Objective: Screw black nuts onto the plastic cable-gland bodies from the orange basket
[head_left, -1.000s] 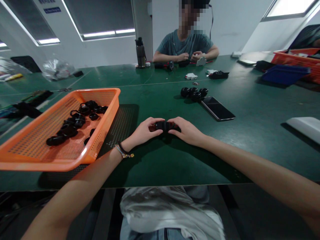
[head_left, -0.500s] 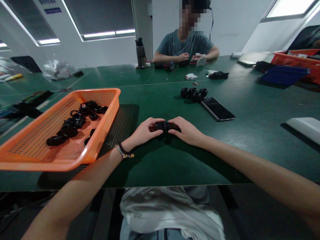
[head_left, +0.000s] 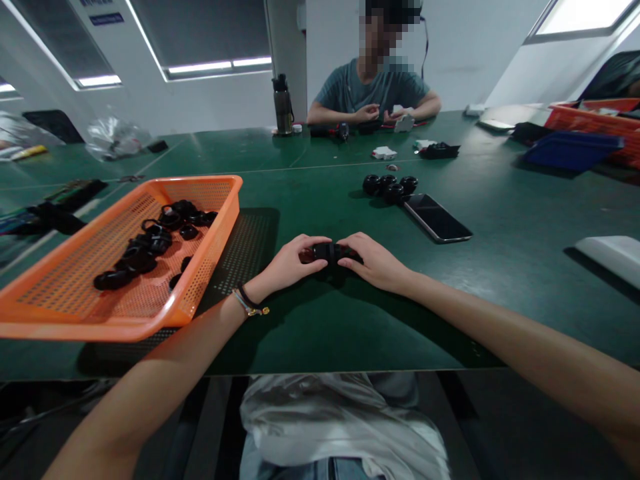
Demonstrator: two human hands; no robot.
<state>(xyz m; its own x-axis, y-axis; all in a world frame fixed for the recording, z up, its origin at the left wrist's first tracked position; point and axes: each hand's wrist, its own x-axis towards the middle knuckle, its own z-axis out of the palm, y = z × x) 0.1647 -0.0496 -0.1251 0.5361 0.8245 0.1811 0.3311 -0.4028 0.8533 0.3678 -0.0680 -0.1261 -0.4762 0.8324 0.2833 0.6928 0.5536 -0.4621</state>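
Between my two hands is a small black cylindrical part (head_left: pixel 327 253), just above the green table (head_left: pixel 300 333). My left hand (head_left: pixel 295 261) pinches its left end between thumb and fingers. The right end is gripped by my right hand (head_left: pixel 374 261), with thumb and fingers closed on it. The fingers partly hide the part, and its exact kind cannot be made out. Left of my hands, an orange perforated basket (head_left: pixel 200 293) holds several loose black parts (head_left: pixel 150 243), some of them ring-shaped.
Beyond my right hand lie several round black parts (head_left: pixel 390 187) beside a smartphone (head_left: pixel 437 218). A white object (head_left: pixel 613 257) rests at the right. A person (head_left: pixel 373 93) sits across the table, near a dark bottle (head_left: pixel 283 105). A blue tray (head_left: pixel 575 148) stands at the far right.
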